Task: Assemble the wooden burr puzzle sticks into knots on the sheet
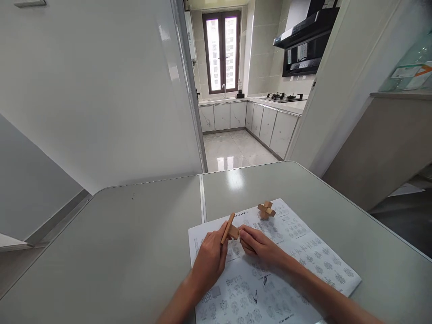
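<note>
Pinched in your left hand (211,256), the stick (227,228) tilts up and away, its block (233,232) meeting your closed right hand (258,245), above the sheet (303,252), puzzle (266,209) beyond.

Sheet: a printed sheet (303,265) is lying on the table (118,252), right of its middle seam.
Hands: left hand (209,261) and right hand (259,245) are being held over the sheet, side by side.
Pieces: wooden pieces (230,229) are being gripped between both hands.
Puzzle: a wooden puzzle (266,209) is resting on the sheet, behind the right hand.

Bright daylight from window (222,51); glare on table (234,179); edges warped.
</note>
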{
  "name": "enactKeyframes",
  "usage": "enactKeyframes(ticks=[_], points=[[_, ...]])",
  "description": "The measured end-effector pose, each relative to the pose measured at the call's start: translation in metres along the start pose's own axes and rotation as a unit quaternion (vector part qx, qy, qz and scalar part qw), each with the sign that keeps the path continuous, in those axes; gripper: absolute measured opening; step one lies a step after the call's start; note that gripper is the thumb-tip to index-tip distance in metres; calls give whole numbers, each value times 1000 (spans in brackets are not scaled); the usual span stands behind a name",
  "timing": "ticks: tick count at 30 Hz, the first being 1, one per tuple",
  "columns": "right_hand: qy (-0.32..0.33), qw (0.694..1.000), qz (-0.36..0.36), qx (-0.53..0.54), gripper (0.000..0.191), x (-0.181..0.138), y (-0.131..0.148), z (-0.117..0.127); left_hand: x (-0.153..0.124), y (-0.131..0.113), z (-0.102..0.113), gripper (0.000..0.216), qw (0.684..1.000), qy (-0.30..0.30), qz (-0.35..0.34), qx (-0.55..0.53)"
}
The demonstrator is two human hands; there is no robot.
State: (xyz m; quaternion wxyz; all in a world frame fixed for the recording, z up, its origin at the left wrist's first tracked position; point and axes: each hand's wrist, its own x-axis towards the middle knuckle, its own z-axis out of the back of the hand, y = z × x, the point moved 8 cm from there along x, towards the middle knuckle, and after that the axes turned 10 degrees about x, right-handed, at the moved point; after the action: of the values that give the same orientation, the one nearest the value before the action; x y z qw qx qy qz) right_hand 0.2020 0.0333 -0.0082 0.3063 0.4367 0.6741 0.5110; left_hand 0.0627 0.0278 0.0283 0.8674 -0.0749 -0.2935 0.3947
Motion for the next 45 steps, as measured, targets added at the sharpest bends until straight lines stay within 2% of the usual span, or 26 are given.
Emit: enactKeyframes(ticks=[3, 9, 13, 16, 22, 33, 38, 40, 45], points=[[15, 999, -15, 34, 48, 1, 1, -2, -2, 9, 1, 52, 999, -23, 31, 1], [30, 999, -41, 19, 48, 0, 7, -3, -3, 27, 10, 50, 993, -71, 95, 22], [22, 999, -45, 5, 51, 1, 5, -1, -1, 24, 15, 51, 993, -76, 83, 28], [15, 999, -43, 7, 53, 1, 6, 2, 2, 20, 17, 49, 996, -64, 61, 13], [11, 999, -40, 14, 49, -2, 12, 3, 4, 22, 15, 49, 996, -19, 82, -43], [13, 999, -44, 16, 48, -3, 6, 8, 5, 19, 12, 52, 989, 24, 69, -130], [30, 994, -66, 88, 45, -2, -6, 5, 7, 18, 10, 50, 980, 54, 66, -182], [32, 992, -65, 99, 45, -1, -8, 3, 6, 19, 8, 50, 977, 55, 77, -191], [4, 998, -35, 47, 47, 0, -2, 4, 4, 18, 6, 53, 976, 33, 86, -196]])
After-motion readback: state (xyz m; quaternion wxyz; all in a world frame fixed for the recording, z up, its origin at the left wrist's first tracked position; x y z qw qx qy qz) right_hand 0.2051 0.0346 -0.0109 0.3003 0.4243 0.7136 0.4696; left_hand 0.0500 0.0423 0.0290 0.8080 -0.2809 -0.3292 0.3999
